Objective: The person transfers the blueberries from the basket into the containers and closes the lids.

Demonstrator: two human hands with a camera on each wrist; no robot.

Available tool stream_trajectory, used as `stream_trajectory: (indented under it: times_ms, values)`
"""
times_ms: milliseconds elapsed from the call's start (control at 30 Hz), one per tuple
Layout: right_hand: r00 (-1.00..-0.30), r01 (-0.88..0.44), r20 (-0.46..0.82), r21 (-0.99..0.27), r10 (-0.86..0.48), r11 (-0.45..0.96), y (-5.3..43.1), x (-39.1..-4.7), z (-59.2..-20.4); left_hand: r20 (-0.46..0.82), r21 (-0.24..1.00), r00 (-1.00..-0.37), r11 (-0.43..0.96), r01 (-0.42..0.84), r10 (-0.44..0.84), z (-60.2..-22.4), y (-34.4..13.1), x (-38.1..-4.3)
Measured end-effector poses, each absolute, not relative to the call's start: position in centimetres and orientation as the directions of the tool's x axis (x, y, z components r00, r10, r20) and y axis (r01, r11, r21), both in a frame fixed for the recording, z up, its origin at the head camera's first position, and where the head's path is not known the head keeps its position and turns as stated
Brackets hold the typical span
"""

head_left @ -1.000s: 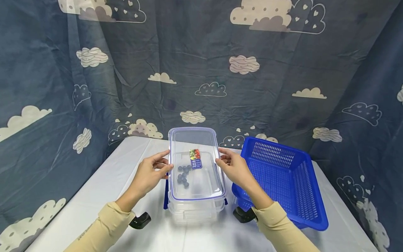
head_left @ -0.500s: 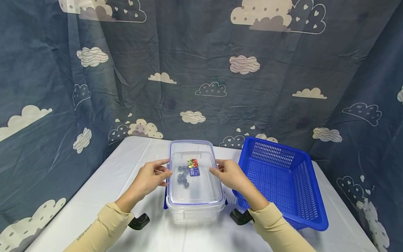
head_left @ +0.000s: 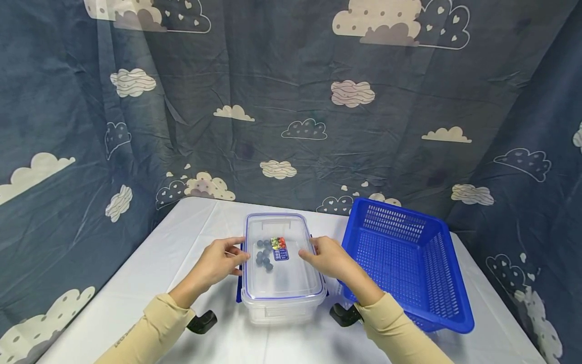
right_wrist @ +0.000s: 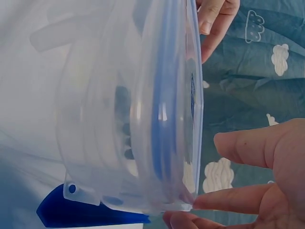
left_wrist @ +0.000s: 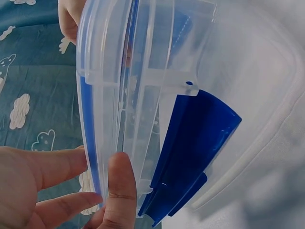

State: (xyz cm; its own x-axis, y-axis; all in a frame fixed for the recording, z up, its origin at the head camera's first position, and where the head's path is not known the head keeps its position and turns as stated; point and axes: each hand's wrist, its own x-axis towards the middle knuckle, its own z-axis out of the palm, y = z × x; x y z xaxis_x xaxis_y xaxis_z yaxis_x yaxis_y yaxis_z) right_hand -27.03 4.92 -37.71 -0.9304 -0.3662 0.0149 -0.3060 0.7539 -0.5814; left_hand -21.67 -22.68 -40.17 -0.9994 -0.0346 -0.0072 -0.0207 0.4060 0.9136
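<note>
A clear lid with a blue seal (head_left: 291,283) and a colourful label (head_left: 279,248) lies over a clear plastic food box (head_left: 284,314). Whether it sits fully down all round, I cannot tell. Several blueberries (head_left: 263,258) show through it, in the box's left part. My left hand (head_left: 217,263) holds the lid's left edge between thumb and fingers. At the right edge my right hand (head_left: 329,258) touches the rim with fingertips, its thumb raised above the lid in the right wrist view. Blue side latches (left_wrist: 188,148) (right_wrist: 81,210) hang unfastened from the box.
A blue perforated plastic basket (head_left: 409,263) stands on the right of the white-covered table (head_left: 218,333), close to my right hand and the box. Dark blue cloud-patterned cloth (head_left: 273,65) encloses the back and sides.
Both hands have brought the lid down and nearer onto the box. It was raised and set further back a second ago. The right thumb has moved inward over the lid. The basket stays put.
</note>
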Motion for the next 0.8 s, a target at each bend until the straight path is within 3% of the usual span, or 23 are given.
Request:
stream_trajectory:
  times_ms: [800]
  values:
    - [-0.93, -0.3, -0.037, -0.495, -0.365, 0.816, 4.81, -26.69, -37.42, -0.028, 0.899, -0.999, 0.437, -0.035, -0.022, -40.89, -22.51, -21.99]
